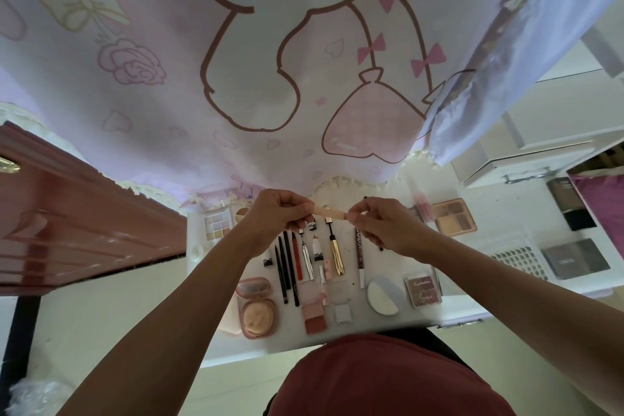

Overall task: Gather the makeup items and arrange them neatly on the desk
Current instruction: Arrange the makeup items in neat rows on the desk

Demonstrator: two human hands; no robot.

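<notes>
Above the white tabletop (341, 336), held level between both hands: one slim peach-coloured makeup tube (329, 212). Left hand (275, 216) pinches its left end, fingers closed on it; right hand (381, 223) pinches the right end likewise, and a thin dark pencil (381, 246) shows beneath that hand, though whether the hand also holds it cannot be told.

On the tabletop below, laid in a row, lengthwise toward the person:
- dark liner pencils (285, 267), several, side by side
- red pencil (297, 258), just right of them
- silver wand (307, 262) and white tube (316, 246), next along
- gold mascara tube (336, 255), upright in the row
- dark lettered tube (360, 255), right of the gold one

Nearer row, front edge:
- pink powder compact (256, 309), lid open, at left
- blush pan (315, 316), beside it
- small clear square case (342, 312)
- white puff (383, 295)
- small reddish palette (423, 290), at right

Far side:
- pale eyeshadow palette (216, 224), left of the hands
- brown eyeshadow palette (454, 216), right of the hands, with a pink gloss tube (422, 204) just beside it, blurred

Behind all: pink cartoon-print curtain (236, 61).
</notes>
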